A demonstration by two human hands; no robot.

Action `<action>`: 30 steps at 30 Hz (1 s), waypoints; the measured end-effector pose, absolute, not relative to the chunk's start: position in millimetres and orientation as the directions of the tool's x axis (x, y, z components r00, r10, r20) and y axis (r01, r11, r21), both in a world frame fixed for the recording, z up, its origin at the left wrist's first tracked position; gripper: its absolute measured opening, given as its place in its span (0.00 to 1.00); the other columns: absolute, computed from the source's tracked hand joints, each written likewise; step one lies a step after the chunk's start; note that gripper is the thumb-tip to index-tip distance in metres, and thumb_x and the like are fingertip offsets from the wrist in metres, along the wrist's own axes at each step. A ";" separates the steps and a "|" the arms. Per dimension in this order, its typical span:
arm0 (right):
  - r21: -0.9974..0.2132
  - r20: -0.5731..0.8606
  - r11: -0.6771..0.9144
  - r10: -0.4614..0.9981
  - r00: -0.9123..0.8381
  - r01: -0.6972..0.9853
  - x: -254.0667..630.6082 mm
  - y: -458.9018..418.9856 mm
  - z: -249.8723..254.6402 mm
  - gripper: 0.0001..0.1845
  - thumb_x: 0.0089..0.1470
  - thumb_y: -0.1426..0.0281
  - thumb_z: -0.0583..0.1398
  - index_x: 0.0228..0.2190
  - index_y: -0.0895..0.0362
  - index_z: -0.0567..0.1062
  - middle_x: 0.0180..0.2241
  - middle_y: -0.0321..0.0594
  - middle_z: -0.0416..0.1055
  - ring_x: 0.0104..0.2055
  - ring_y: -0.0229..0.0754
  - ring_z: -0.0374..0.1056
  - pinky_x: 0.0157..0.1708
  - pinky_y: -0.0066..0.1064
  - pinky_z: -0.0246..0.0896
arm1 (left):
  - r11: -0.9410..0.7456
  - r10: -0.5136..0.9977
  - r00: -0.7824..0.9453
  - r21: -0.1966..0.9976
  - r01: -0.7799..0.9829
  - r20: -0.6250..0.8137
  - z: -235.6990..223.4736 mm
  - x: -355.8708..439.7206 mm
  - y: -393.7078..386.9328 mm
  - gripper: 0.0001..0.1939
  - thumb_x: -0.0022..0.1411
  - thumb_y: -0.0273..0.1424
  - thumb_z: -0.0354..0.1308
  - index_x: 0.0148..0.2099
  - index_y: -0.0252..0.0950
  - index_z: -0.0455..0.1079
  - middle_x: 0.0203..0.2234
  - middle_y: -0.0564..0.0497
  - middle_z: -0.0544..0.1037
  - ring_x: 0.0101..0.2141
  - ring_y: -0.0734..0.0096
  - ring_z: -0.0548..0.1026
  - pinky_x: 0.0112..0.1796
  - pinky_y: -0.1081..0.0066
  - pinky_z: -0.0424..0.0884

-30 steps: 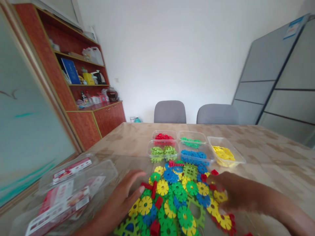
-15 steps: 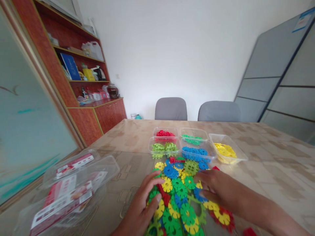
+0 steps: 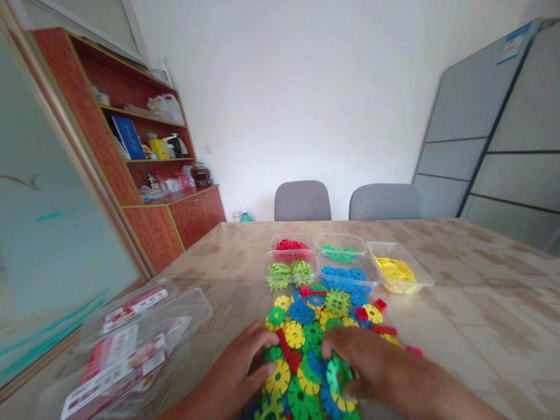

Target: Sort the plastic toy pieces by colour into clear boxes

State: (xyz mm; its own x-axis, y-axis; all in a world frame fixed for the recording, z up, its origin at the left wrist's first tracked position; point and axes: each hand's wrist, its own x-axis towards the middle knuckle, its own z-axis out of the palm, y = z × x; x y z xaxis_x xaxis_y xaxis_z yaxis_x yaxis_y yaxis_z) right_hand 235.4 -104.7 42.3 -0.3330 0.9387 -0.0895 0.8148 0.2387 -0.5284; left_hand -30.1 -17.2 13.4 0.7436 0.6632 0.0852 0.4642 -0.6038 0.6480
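A heap of flat plastic gear-shaped pieces [image 3: 312,338] in yellow, green, blue and red lies on the table near me. My left hand [image 3: 238,373] rests palm down on the heap's left edge, fingers spread over yellow and red pieces. My right hand [image 3: 371,370] lies over the heap's right side, fingers curled round a dark green gear piece [image 3: 336,373]. Behind the heap stand clear tubs sorted by colour: red [image 3: 292,244], dark green [image 3: 340,249], light green [image 3: 289,271], blue [image 3: 347,279] and yellow [image 3: 396,271].
Clear plastic lids and boxes with red labels [image 3: 126,338] lie at the left on the patterned table [image 3: 481,303]. Two grey chairs [image 3: 301,200] stand at the far edge. A wooden shelf cabinet [image 3: 144,169] fills the left wall; grey panels lean at the right.
Both hands have drawn inward and toward me over the heap. My right hand moved left from the heap's right edge and now curls round a green gear piece.
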 end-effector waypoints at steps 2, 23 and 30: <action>-0.551 -0.067 0.242 0.941 -0.331 0.799 238.0 -98.2 47.3 0.17 0.47 0.78 0.63 0.40 0.54 0.72 0.41 0.39 0.72 0.43 0.45 0.68 0.41 0.31 0.60 | -0.579 0.666 0.744 0.668 0.468 0.056 12.3 -30.2 -15.7 0.08 0.59 0.29 0.54 0.42 0.38 0.67 0.37 0.53 0.71 0.36 0.70 0.68 0.36 0.76 0.63; -0.372 0.080 0.324 0.945 -0.318 0.870 219.9 -82.1 19.9 0.25 0.59 0.70 0.54 0.58 0.60 0.63 0.57 0.54 0.61 0.58 0.54 0.60 0.57 0.43 0.57 | -0.394 0.720 0.689 0.866 0.307 0.083 22.4 -20.0 -21.6 0.04 0.55 0.32 0.55 0.31 0.36 0.66 0.22 0.57 0.66 0.24 0.74 0.63 0.26 0.77 0.58; -0.419 0.118 0.376 0.925 -0.361 0.827 224.1 -84.6 20.6 0.20 0.58 0.71 0.55 0.52 0.58 0.68 0.57 0.52 0.62 0.58 0.53 0.60 0.56 0.43 0.57 | -0.755 0.365 0.923 0.619 0.216 0.123 2.7 -7.9 -39.8 0.07 0.63 0.34 0.57 0.41 0.40 0.73 0.29 0.52 0.74 0.30 0.70 0.71 0.31 0.76 0.61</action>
